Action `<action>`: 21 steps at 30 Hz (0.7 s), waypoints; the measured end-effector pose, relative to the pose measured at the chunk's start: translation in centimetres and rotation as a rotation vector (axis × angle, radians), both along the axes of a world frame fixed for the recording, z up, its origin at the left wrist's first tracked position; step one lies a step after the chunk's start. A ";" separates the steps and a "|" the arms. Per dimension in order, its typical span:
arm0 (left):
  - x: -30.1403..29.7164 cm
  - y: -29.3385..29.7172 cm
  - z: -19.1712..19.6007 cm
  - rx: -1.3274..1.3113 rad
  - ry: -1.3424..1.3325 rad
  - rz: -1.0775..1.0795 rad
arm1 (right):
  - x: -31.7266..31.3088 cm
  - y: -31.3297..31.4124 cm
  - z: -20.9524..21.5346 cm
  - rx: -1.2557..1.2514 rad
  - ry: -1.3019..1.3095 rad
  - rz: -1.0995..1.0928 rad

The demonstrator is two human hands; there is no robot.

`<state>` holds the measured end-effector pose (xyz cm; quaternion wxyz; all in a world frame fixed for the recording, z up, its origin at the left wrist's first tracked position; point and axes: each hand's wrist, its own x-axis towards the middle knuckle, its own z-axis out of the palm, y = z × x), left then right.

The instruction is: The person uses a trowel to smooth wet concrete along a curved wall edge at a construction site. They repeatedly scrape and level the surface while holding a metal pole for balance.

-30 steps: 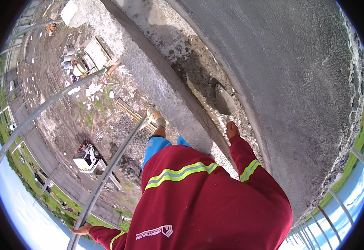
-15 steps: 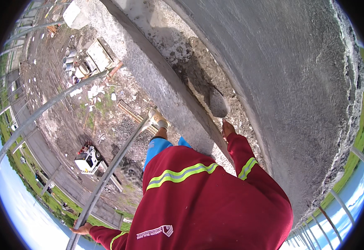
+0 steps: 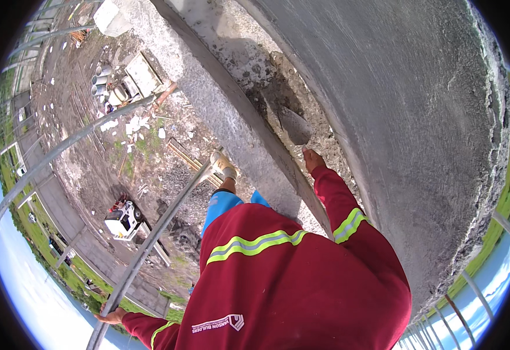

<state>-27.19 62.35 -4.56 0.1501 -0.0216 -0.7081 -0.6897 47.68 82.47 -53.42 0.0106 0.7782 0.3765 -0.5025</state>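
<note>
My right hand point(image 3: 313, 158) is closed on the handle end of a trowel; the handle itself is mostly hidden by my fingers. The trowel's grey blade point(image 3: 297, 127) reaches into a narrow trough, against wet mortar point(image 3: 284, 87) lying between a concrete ledge and a smooth grey wall. At the lower left my left hand point(image 3: 112, 315) is wrapped round a long metal pole point(image 3: 156, 239) that slants up toward my foot.
A concrete ledge point(image 3: 231, 122) runs diagonally beside me, and a rendered grey wall point(image 3: 418, 116) curves along the right. Far below lies rubble-strewn ground with a white vehicle point(image 3: 122, 223), planks point(image 3: 188, 157) and several drums point(image 3: 100, 80). Another pole point(image 3: 62, 149) crosses at the left.
My right hand has moved a little up and left with the trowel, whose blade now lies farther along the trough. My left hand stays on the pole.
</note>
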 end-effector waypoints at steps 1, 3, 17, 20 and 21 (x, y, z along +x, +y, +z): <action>-0.1 -0.1 -0.1 0.004 0.000 0.004 | -0.4 3.3 -0.8 -0.068 0.079 0.175; 0.1 -0.2 -0.2 -0.031 0.030 0.020 | -1.4 8.2 -1.9 -0.077 0.153 0.181; 0.2 0.0 0.2 -0.015 -0.012 -0.022 | 0.5 1.7 1.3 -0.028 0.067 0.053; 0.6 0.3 0.0 -0.001 -0.016 -0.032 | 0.1 4.1 2.1 0.089 -0.046 0.195; 0.8 0.5 0.1 0.003 -0.029 -0.026 | -1.0 5.7 1.7 0.119 -0.078 0.285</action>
